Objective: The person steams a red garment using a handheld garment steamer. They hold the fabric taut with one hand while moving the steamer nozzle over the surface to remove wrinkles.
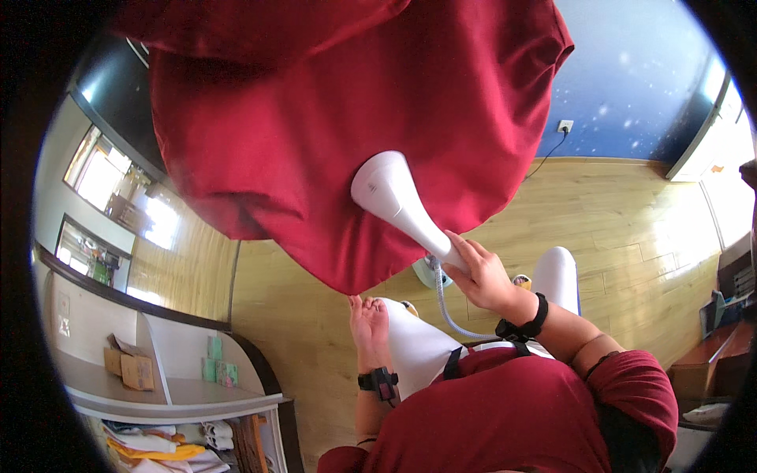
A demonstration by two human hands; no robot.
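Note:
A large red cloth garment point(331, 118) hangs before me, its lower edge drawn down to a point. My left hand point(370, 319) pinches that lowest edge between thumb and fingers, palm turned up. The handle of a white garment steamer head point(399, 198) is in my right hand point(482, 278). Its wide end lies against or just in front of the red cloth; the contact face is hidden. From the handle a grey ribbed hose point(443, 301) runs down and curves past my lap. Part of the pale steamer base point(429, 272) shows behind the hose.
A blue wall at the right carries a power socket point(565, 126) with a plugged-in cord. At the lower left, a shelf unit point(177, 402) holds an open cardboard box point(136, 369), green boxes point(219, 366) and folded clothes point(159, 449). Brown furniture point(704, 360) stands at the right, over a wood floor.

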